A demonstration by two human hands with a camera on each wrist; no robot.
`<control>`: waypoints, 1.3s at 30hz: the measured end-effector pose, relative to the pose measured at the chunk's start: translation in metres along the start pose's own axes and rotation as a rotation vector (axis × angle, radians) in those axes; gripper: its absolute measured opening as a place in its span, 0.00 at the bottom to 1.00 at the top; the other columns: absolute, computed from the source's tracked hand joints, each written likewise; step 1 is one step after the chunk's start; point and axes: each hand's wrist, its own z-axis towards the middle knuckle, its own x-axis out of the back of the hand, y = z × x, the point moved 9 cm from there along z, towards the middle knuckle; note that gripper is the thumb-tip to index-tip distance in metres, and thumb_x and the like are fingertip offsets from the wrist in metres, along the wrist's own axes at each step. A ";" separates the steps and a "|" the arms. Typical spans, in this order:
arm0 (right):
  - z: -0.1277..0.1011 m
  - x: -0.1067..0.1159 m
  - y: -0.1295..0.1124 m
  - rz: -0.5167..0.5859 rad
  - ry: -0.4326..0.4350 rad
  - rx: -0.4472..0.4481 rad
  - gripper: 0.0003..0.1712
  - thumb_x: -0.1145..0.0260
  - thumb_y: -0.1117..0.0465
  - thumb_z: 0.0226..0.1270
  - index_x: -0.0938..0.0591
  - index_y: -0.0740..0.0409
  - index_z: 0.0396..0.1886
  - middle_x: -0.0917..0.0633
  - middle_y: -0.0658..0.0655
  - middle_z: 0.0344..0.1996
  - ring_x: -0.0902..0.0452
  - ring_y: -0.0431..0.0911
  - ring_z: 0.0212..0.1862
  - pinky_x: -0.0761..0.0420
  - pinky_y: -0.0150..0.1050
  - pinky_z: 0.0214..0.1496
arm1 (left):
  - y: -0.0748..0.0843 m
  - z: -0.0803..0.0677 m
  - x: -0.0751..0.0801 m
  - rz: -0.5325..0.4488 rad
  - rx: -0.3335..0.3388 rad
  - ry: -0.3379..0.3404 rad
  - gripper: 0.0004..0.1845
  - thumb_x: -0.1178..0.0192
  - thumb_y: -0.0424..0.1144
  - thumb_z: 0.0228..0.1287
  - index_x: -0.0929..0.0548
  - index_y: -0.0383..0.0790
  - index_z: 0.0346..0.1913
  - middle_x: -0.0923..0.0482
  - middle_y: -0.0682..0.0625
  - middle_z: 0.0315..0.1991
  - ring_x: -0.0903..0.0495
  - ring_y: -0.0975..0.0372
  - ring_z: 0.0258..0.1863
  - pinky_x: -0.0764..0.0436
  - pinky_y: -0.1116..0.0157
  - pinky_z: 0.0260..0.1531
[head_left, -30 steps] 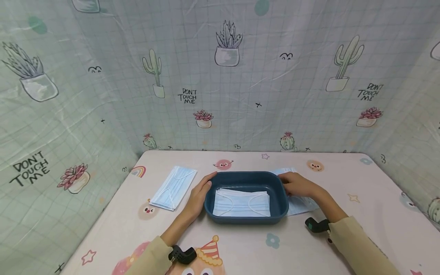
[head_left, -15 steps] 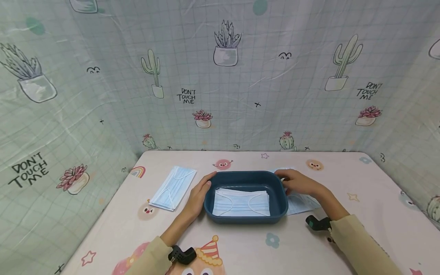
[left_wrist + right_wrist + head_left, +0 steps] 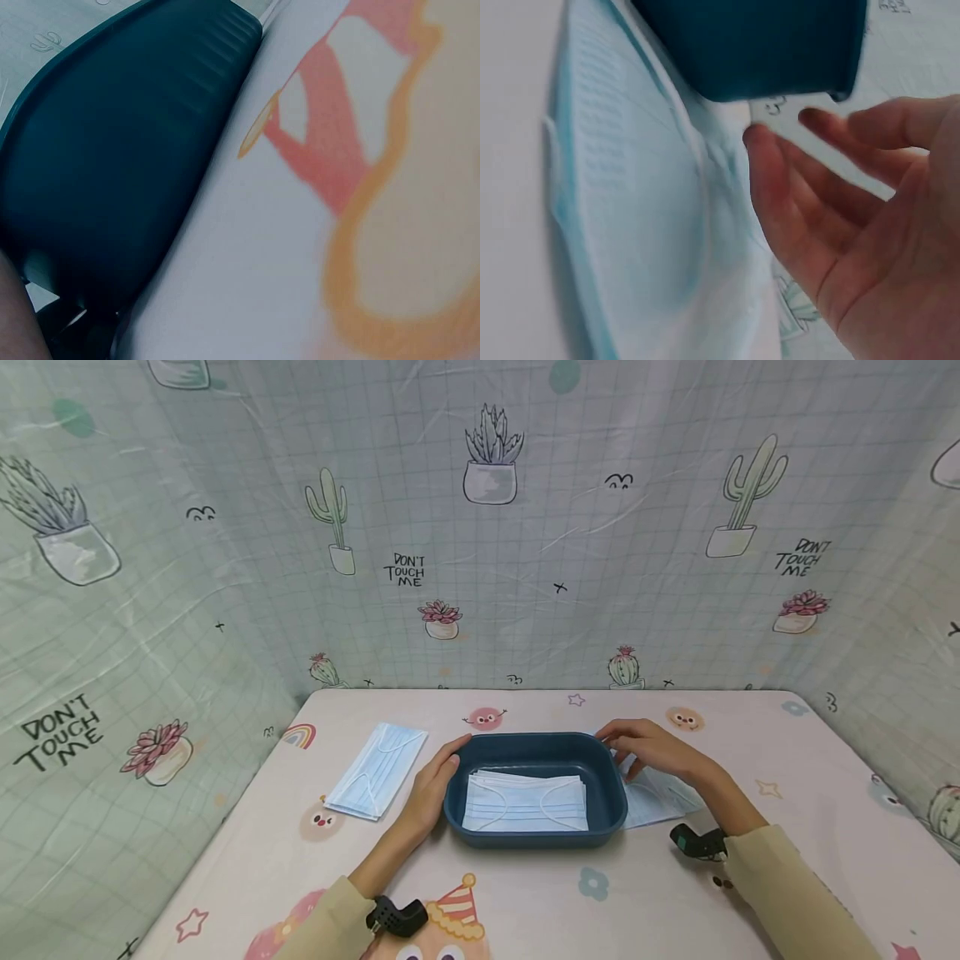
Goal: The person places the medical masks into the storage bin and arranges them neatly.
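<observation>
A dark blue tub (image 3: 536, 841) stands on the table with a stack of pale blue face masks (image 3: 525, 803) inside, ear loops on top. My left hand (image 3: 429, 789) holds the tub's left end, fingers reaching the far left corner and thumb at the wall. Beside the right end is my right hand (image 3: 648, 750), fingers spread and loosely bent. Its fingertips (image 3: 759, 139) are apart from the tub's underside corner in the right wrist view, with nothing between them. Under this hand lie more face masks (image 3: 660, 797), partly hidden by the tub and hand.
Another stack of face masks (image 3: 377, 770) lies slanted on the left of the table. The pale tablecloth (image 3: 750, 739) carries printed cartoons. A printed curtain (image 3: 558, 527) encloses the table at the back and both sides.
My right hand has loosened from the tub's right end, its fingers lifting and spreading beside the rim. The left hand and tub stay nearly as they were.
</observation>
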 end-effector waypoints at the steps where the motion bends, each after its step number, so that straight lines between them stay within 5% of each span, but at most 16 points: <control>1: -0.001 0.005 0.000 -0.034 0.024 0.000 0.20 0.48 0.64 0.80 0.22 0.69 0.62 0.16 0.71 0.54 0.15 0.49 0.41 0.10 0.43 0.36 | 0.000 0.000 0.000 -0.001 -0.001 0.001 0.22 0.57 0.43 0.84 0.26 0.53 0.74 0.29 0.53 0.76 0.38 0.56 0.80 0.45 0.48 0.82; 6: -0.010 0.029 0.003 -0.229 0.145 -0.018 0.18 0.36 0.64 0.72 0.18 0.65 0.58 0.13 0.67 0.51 0.15 0.51 0.44 0.11 0.39 0.39 | -0.001 0.000 0.001 -0.008 -0.004 0.009 0.22 0.56 0.43 0.83 0.25 0.52 0.73 0.28 0.52 0.75 0.37 0.56 0.80 0.45 0.48 0.82; 12: -0.018 0.047 0.006 -0.428 0.227 -0.058 0.20 0.27 0.60 0.63 0.15 0.66 0.52 0.12 0.65 0.45 0.16 0.54 0.46 0.12 0.47 0.47 | -0.002 0.000 0.001 0.005 0.006 0.005 0.22 0.56 0.44 0.84 0.26 0.54 0.74 0.29 0.53 0.76 0.38 0.56 0.80 0.45 0.47 0.82; 22: -0.014 0.037 0.037 -0.424 0.216 -0.272 0.31 0.19 0.55 0.55 0.18 0.65 0.54 0.15 0.63 0.39 0.22 0.49 0.37 0.16 0.38 0.37 | -0.003 0.000 0.001 0.003 0.005 0.001 0.22 0.57 0.43 0.84 0.27 0.54 0.74 0.30 0.53 0.76 0.38 0.55 0.80 0.45 0.48 0.82; 34: -0.016 0.028 0.036 -0.288 0.185 -0.245 0.16 0.23 0.68 0.57 0.21 0.65 0.41 0.22 0.58 0.30 0.26 0.47 0.32 0.22 0.36 0.30 | -0.005 -0.001 0.000 -0.015 0.013 -0.003 0.22 0.56 0.42 0.84 0.26 0.53 0.74 0.29 0.53 0.75 0.38 0.56 0.80 0.45 0.48 0.82; 39: -0.018 0.035 0.038 -0.320 0.181 -0.245 0.14 0.25 0.70 0.57 0.19 0.66 0.41 0.24 0.57 0.29 0.27 0.47 0.31 0.22 0.36 0.30 | -0.004 0.000 0.000 -0.015 0.006 -0.003 0.22 0.56 0.43 0.84 0.26 0.53 0.74 0.29 0.53 0.76 0.38 0.55 0.80 0.45 0.47 0.82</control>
